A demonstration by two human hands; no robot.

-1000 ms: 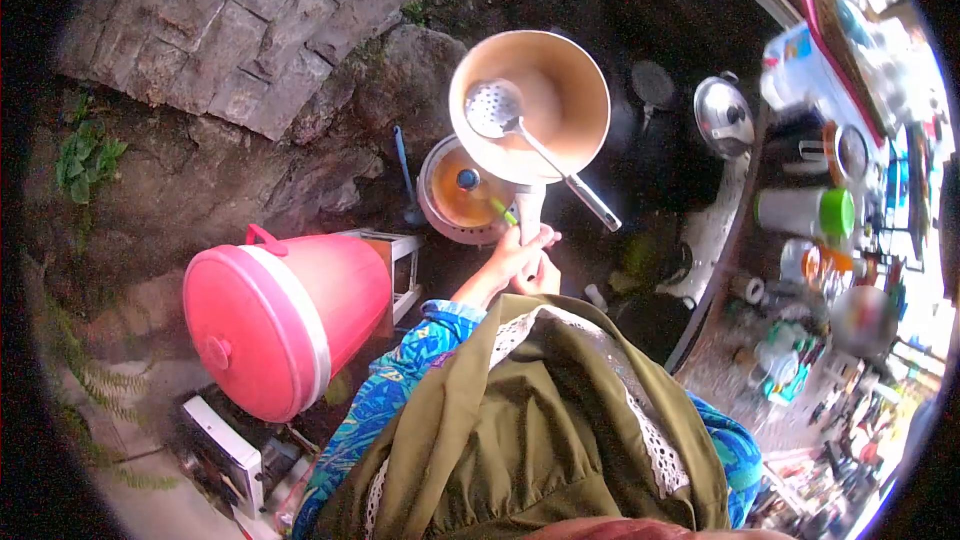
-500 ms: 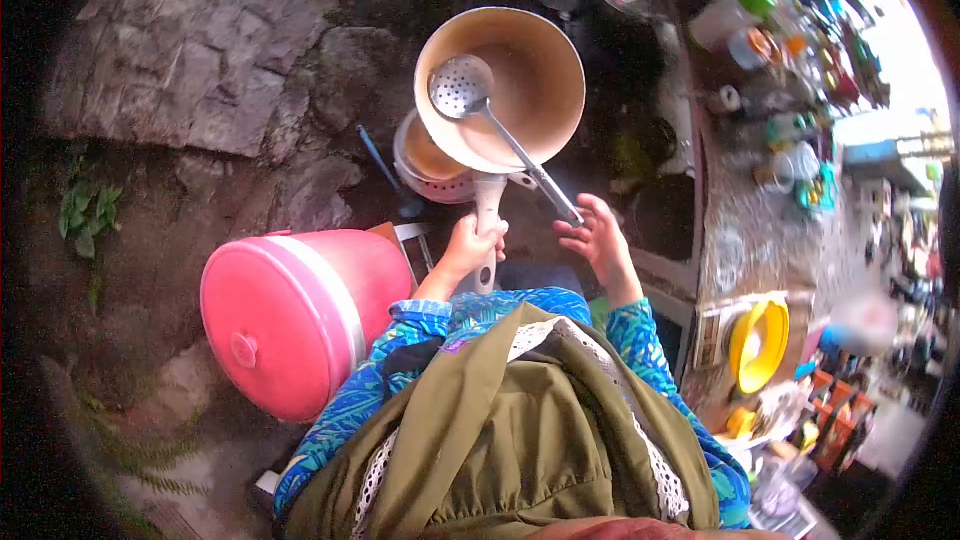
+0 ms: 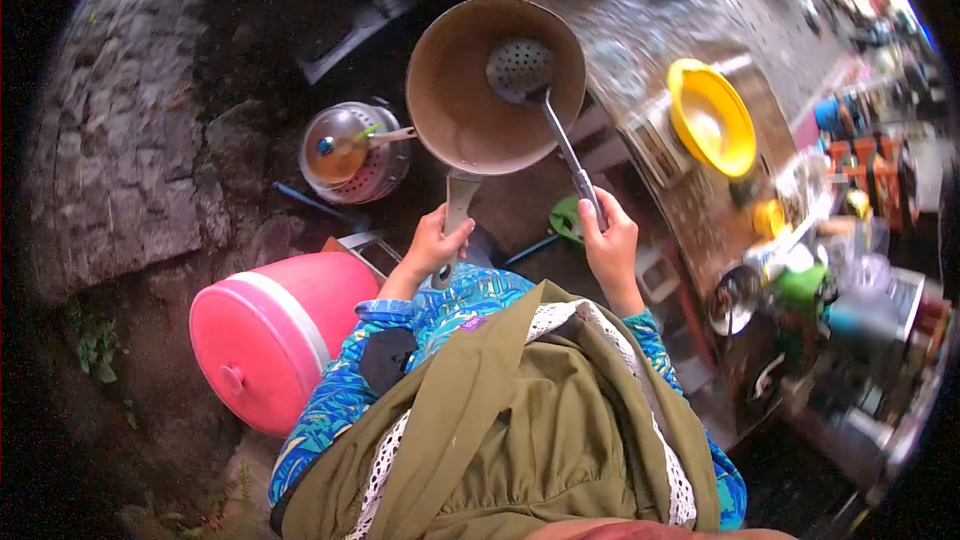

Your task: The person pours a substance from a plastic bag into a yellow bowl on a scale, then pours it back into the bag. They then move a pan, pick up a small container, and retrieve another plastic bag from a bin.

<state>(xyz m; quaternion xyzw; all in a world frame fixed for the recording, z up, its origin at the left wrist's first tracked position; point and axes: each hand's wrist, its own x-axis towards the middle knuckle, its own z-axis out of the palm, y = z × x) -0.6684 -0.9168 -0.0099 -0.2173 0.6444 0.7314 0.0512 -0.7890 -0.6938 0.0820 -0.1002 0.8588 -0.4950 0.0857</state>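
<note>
My left hand [image 3: 435, 245] is wrapped round the light handle of a deep saucepan [image 3: 445, 105], holding it up with its open mouth facing me. Inside the pan I see beige walls and no contents apart from a skimmer [image 3: 520, 70]. The skimmer's perforated round head rests in or against the pan's upper right inside. Its long metal handle slants down over the rim to my right hand [image 3: 608, 240], whose fingers are closed around the dark end.
A large pink lidded container [image 3: 300, 330] stands at my left. Beyond the pan's left side is a round pot with a domed cover [image 3: 345, 155]. On the right, a worktop [image 3: 690, 230] carries a yellow basin [image 3: 715, 120] and crowded kitchenware. Stonework [image 3: 130, 140] lies far left.
My right hand has closed on the skimmer's handle, where before its fingers were spread beside it. My view has swung right, bringing the pan and skimmer nearer the worktop.
</note>
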